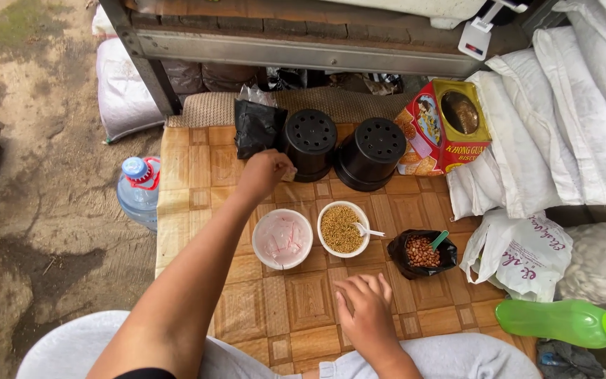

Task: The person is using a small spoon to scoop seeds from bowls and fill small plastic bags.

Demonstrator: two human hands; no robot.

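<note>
Mat [303, 302] holds seed bowl [342, 229], peanut bag [422, 253].

A single head-worn view is provided. The scene is looked down on steeply from above the seated person's lap, facing forward across the patterned floor mat [303, 295] toward the metal-framed bench [303, 49] at the top edge. The mat is seen at arm's reach. No second view is supplied, so nothing is shared.
</note>
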